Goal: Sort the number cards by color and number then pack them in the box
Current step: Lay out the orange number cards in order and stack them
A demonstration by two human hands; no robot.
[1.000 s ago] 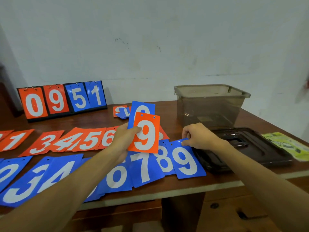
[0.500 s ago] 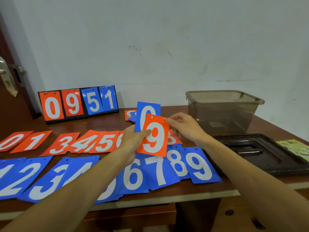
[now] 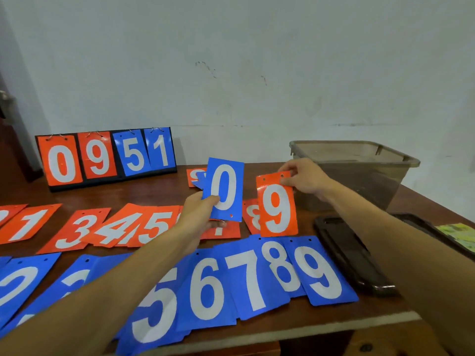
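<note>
My left hand [image 3: 199, 210] holds a blue 0 card [image 3: 224, 189] upright above the orange row. My right hand [image 3: 304, 179] pinches the top edge of an orange 9 card [image 3: 277, 208], which hangs at the right end of that row, beside the orange 8 card [image 3: 251, 215]. The orange row [image 3: 108, 227] runs across the table from 1 to 8, partly hidden by my left hand. Nearer me lies an overlapping row of blue cards [image 3: 254, 276] ending in 9. The empty translucent box [image 3: 359, 173] stands at the back right.
A flip scoreboard [image 3: 106, 156] reading 0951 stands at the back left by the wall. A few loose cards [image 3: 196, 177] lie behind the blue 0. The box's dark lid [image 3: 359, 253] lies right of the blue 9, with a yellow-green paper [image 3: 460, 235] beyond it.
My right hand took the orange 9 off the front of the cards in my left hand and carried it right and down toward the orange 8. The blue 0 now shows.
</note>
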